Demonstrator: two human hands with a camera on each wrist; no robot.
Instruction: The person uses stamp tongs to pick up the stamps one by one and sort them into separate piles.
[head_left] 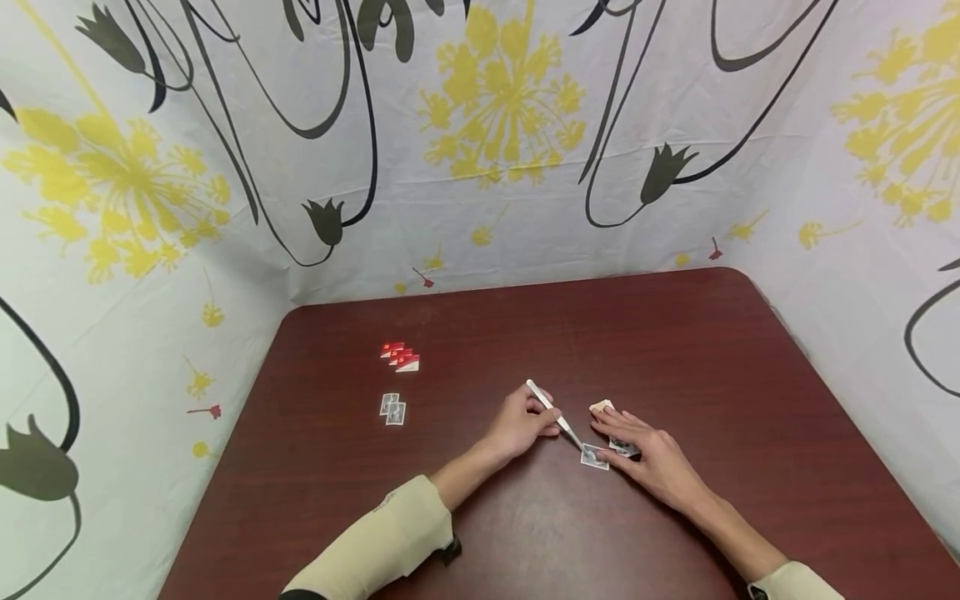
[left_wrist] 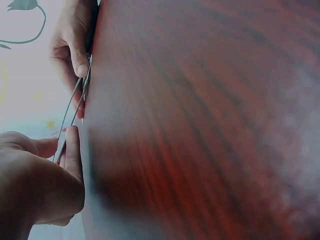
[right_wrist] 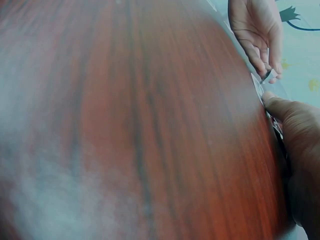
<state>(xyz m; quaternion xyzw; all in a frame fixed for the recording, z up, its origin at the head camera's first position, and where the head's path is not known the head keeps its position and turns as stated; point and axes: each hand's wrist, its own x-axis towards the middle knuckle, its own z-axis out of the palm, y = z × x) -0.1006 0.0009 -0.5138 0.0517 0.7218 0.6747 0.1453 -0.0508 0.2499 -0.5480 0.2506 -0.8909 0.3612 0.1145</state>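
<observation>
My left hand (head_left: 521,423) pinches a pair of white tweezers (head_left: 553,414) between thumb and fingers. In the left wrist view the tweezers (left_wrist: 71,107) show their two slim arms standing apart. Their tip meets the upper left corner of a small grey stamp (head_left: 595,457) with a white border, lying on the table. At that stamp's right edge is the thumb of my right hand (head_left: 651,454), its fingers stretched out over more grey stamps (head_left: 621,447), which they partly cover. A small pale beige piece (head_left: 600,406) lies at the right fingertips, partly hidden.
On the left of the dark red wooden table (head_left: 480,517), several red-and-white stamps (head_left: 401,357) overlap in a slanting row. Nearer me, two grey stamps (head_left: 393,409) overlap. A white cloth with a flower print (head_left: 480,225) hangs behind the table and along both sides.
</observation>
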